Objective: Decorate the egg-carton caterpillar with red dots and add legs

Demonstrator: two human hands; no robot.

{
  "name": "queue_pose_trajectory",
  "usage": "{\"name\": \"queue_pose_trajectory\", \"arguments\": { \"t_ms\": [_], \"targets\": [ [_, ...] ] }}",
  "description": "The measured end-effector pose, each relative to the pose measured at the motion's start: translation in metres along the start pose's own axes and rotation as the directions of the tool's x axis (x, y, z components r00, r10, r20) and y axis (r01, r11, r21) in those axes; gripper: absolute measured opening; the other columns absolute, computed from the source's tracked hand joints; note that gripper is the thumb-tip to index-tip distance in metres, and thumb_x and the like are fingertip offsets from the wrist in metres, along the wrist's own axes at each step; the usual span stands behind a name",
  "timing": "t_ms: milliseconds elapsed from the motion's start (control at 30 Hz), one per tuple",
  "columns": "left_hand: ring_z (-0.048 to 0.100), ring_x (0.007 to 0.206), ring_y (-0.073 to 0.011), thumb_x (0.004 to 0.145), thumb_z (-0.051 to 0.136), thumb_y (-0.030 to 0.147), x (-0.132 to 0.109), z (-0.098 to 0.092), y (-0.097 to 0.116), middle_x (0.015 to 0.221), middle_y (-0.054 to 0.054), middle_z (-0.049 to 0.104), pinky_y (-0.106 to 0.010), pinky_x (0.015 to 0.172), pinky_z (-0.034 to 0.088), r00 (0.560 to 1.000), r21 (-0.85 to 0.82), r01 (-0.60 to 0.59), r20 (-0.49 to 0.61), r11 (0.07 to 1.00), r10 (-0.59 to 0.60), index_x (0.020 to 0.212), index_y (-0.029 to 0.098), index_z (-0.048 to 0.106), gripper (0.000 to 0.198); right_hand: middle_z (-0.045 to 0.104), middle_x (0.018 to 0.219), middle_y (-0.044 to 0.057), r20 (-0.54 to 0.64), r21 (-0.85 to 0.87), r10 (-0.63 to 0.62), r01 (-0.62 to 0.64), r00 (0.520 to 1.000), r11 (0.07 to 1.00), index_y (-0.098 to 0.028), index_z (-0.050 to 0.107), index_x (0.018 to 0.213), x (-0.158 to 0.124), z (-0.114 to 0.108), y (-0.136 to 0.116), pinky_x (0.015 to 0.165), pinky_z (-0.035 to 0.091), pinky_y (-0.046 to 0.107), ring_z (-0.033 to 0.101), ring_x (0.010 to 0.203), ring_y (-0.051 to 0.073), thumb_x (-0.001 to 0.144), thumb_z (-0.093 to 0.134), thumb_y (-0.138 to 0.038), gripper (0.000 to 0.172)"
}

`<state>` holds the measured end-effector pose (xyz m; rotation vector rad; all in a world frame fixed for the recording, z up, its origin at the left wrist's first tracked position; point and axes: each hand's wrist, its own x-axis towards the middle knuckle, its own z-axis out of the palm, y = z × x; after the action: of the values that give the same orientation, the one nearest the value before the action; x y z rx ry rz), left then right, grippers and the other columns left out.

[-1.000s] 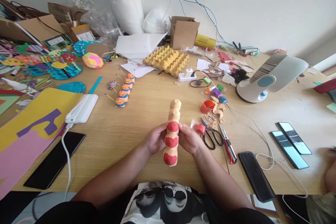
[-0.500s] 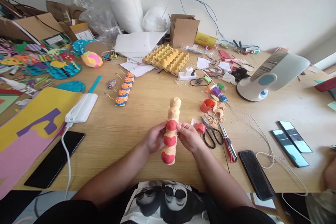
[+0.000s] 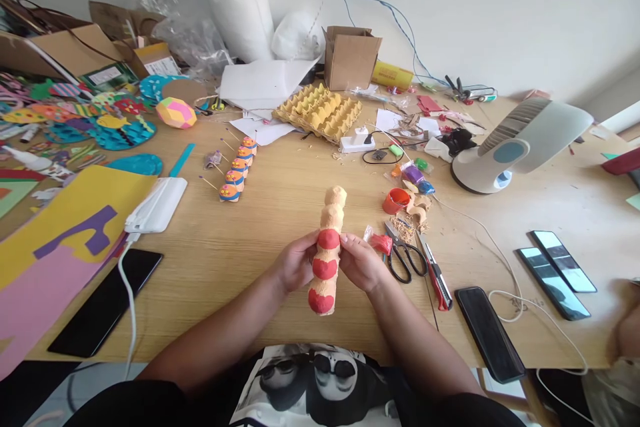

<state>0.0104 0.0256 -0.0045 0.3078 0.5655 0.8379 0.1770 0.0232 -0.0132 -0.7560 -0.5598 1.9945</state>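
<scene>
Between my two hands is a bumpy egg-carton strip, pale orange, with red clay pressed over three of its bumps nearest me. The two far bumps have no red on them. My left hand grips its left side, with part of the fingers hidden behind the strip. On the other side my right hand holds it, thumb against the middle red bump. Just right of that hand lies a packet of red clay, beside black-handled scissors and a red utility knife.
A finished-looking orange and blue caterpillar strip with stick feelers lies left of centre. Farther back sits a yellow egg tray. Phones and a white fan stand or lie on the right; coloured paper covers the left.
Both hands keep their hold on the strip. My right thumb has shifted slightly on its edge; otherwise the view has barely moved.
</scene>
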Motion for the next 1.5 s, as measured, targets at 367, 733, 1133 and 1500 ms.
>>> {"name": "queue_pose_trajectory", "arguments": {
  "t_ms": [367,733,1133,1500],
  "targets": [
    [0.065,0.079,-0.0164,0.092,0.066,0.035,0.0016,0.0005,-0.0025,0.087,-0.007,0.073,-0.026,0.074,0.052,0.996,0.070,-0.084,-0.018,0.994,0.086,0.093,0.013,0.076,0.024,0.067,0.079,0.001,0.032,0.025,0.028,-0.029,0.999,0.999,-0.018,0.069,0.084,-0.0007,0.0009,-0.0033,0.073,0.045,0.029,0.057,0.073,0.016,0.079,0.082,-0.041,0.027],
    [0.059,0.064,-0.0145,0.083,0.078,0.039,0.0005,-0.0040,-0.0044,0.074,-0.004,0.066,-0.026,0.063,0.047,0.992,0.116,-0.127,0.022,0.985,0.126,0.084,0.014,0.070,0.027,0.065,0.073,0.000,-0.006,-0.103,-0.004,0.003,1.000,0.995,-0.017,0.068,0.081,0.0002,0.0019,-0.0042,0.069,0.045,0.027,0.056,0.067,0.013,0.077,0.086,-0.038,0.028],
    [0.058,0.063,-0.0134,0.080,0.081,0.037,-0.0001,-0.0031,-0.0049,0.071,-0.004,0.065,-0.025,0.061,0.045,0.992,0.154,-0.127,0.009,0.980,0.127,0.085,0.013,0.072,0.027,0.068,0.079,0.003,0.036,-0.095,0.030,-0.026,0.999,0.995,-0.017,0.072,0.086,0.0000,0.0018,0.0009,0.073,0.046,0.028,0.058,0.073,0.015,0.079,0.084,-0.041,0.027],
    [0.064,0.074,-0.0162,0.087,0.073,0.039,-0.0021,0.0001,0.0042,0.084,-0.008,0.070,-0.026,0.069,0.050,0.989,0.145,-0.148,0.051,0.978,0.142,0.095,0.011,0.074,0.029,0.070,0.085,0.003,0.026,-0.006,0.006,-0.006,1.000,1.000,-0.023,0.070,0.087,-0.0015,0.0050,-0.0011,0.077,0.048,0.033,0.061,0.082,0.020,0.075,0.084,-0.047,0.031]
  ]
}}
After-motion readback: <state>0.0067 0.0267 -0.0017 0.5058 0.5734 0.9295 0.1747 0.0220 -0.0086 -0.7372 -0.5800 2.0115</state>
